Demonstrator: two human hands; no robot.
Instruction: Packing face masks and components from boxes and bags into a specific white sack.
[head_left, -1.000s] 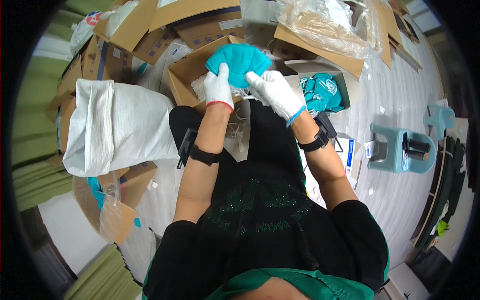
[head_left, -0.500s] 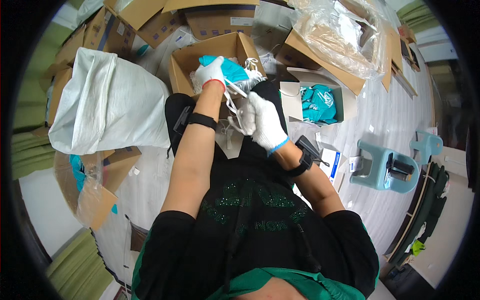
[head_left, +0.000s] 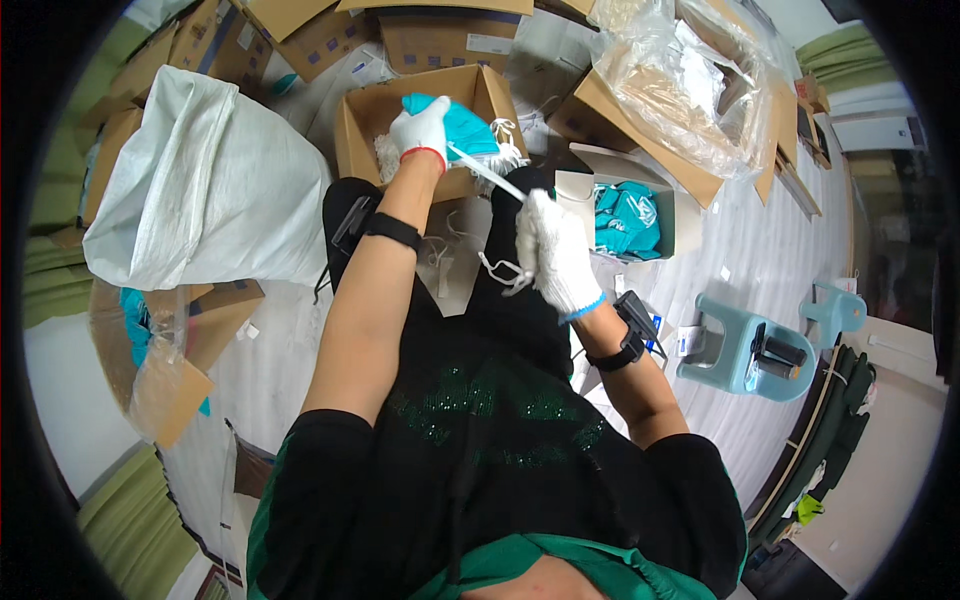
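My left hand [head_left: 420, 132], in a white glove with a red cuff, is closed on a folded teal cloth piece [head_left: 466, 128] over the open cardboard box [head_left: 360, 115] between my knees. A white cloth tie [head_left: 487, 172] runs taut from the cloth down to my right hand [head_left: 558, 250]. That hand wears a white glove with a blue cuff, and its fingers are wrapped round the tie. The tie's loose looped end [head_left: 508, 274] hangs out to the left of the fist. White strings and fringe show at the right side of the cloth.
A smaller carton [head_left: 684, 222] holding teal cloth pieces [head_left: 627, 218] stands to the right. At the left leans a big white woven sack [head_left: 215, 190]. Far right are a plastic-lined carton [head_left: 650, 140] and a light-blue stool [head_left: 735, 345]. More cartons [head_left: 450, 45] line the back.
My right hand has moved right and down, drawing the tie straight where it hung slack and looped before. The left hand keeps its hold on the teal cloth. The view has shifted slightly.
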